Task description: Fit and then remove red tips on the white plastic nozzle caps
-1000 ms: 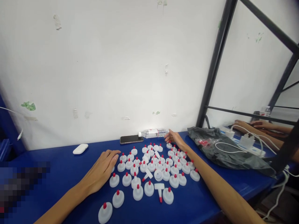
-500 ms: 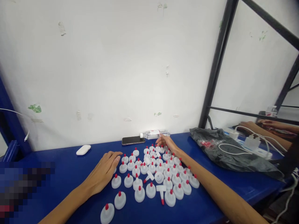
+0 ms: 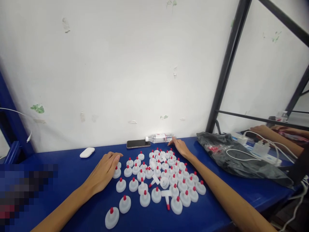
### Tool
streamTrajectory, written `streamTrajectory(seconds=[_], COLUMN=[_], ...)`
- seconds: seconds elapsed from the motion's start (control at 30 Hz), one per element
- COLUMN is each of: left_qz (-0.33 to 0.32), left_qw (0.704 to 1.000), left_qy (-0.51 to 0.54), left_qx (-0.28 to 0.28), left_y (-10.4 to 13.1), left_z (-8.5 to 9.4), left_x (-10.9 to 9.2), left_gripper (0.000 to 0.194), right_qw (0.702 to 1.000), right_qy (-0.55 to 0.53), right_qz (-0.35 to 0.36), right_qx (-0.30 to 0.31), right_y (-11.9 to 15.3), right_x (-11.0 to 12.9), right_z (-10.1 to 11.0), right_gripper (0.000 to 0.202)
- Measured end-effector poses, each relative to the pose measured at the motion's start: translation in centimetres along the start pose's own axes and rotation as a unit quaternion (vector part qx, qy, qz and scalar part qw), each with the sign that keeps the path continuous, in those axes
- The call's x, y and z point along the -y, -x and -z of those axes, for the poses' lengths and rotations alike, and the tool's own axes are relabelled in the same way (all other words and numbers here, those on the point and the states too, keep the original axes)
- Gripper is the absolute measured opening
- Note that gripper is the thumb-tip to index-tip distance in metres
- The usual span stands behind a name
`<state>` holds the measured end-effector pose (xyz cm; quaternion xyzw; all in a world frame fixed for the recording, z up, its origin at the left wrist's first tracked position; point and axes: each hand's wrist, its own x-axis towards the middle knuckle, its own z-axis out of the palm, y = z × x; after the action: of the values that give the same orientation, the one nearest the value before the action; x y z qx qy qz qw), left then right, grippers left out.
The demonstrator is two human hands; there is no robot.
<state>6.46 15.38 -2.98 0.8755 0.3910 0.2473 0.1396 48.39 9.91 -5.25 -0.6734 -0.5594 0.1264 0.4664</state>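
Several white round bottle caps with red-tipped nozzles [image 3: 156, 195] are spread over the blue table, most standing with the nozzle up. Two caps lie tipped on their sides, one of them at the front [image 3: 167, 194]. My left hand [image 3: 102, 170] rests palm down at the left edge of the group, fingers stretched forward and holding nothing visible. Some caps stand right beside its fingertips. At the far right of the group, my right hand [image 3: 180, 147] is open, its fingers reaching toward the table behind the caps, close to a lying clear plastic bottle [image 3: 159, 138].
Against the wall lies a black phone [image 3: 138, 144], with a white earbud case [image 3: 87, 152] further left. On the right, a black plastic bag [image 3: 224, 158] lies under white cables and a power strip [image 3: 267, 157]. A dark metal post [image 3: 227, 64] rises behind it.
My right hand has moved right, away from the rear caps, its fingers now extended. My left hand has drawn slightly left, showing more caps beside it. The view has shifted a little.
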Motion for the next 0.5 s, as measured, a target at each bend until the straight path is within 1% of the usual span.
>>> streamTrajectory(seconds=[0.13,0.3,0.4,0.5], left_qz=[0.007,0.006,-0.006,-0.015], left_qw=[1.0,0.999,0.999,0.998], left_qy=[-0.013,-0.034,-0.047,-0.059], left_qx=[0.003,0.012,0.018,0.022], left_y=[-0.6,-1.2,-1.3,-1.2], left_z=[0.4,0.5,0.4,0.4], left_x=[1.0,2.1,2.4,2.5], left_gripper=[0.053,0.045,0.04,0.039], right_qw=[0.998,0.995,0.993,0.991], right_qy=[0.06,0.089,0.102,0.117], right_qz=[0.03,0.048,0.052,0.055], right_qx=[0.011,0.01,0.014,0.019], right_y=[0.0,-0.2,-0.3,-0.4], right_x=[0.3,0.1,-0.1,-0.1], right_z=[-0.6,-0.7,-0.6,-0.6], right_gripper=[0.056,0.051,0.045,0.042])
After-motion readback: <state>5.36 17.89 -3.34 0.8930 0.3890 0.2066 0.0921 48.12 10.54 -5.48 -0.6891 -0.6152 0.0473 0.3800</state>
